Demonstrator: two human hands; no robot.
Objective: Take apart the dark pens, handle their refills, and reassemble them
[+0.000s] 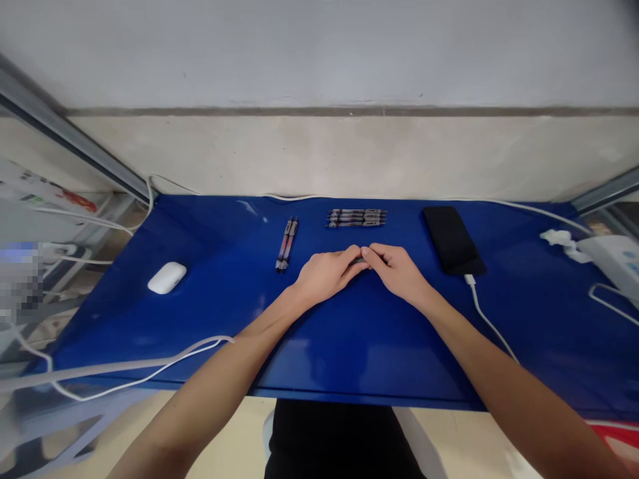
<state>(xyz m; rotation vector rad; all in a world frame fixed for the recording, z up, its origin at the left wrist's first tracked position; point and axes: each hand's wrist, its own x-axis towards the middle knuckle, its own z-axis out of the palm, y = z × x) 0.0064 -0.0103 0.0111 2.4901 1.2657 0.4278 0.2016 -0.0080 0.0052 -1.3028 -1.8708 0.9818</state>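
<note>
- The left hand [327, 271] has a narrow grip, closed on a slim dark object [358, 261], mostly hidden by fingers.
- The right hand [395, 267] pinches the slim dark object's other end.
- It sits mid-tabletop [349, 362], between front and back edges.
- A pen row [352, 219] lies nearer the back edge.
</note>
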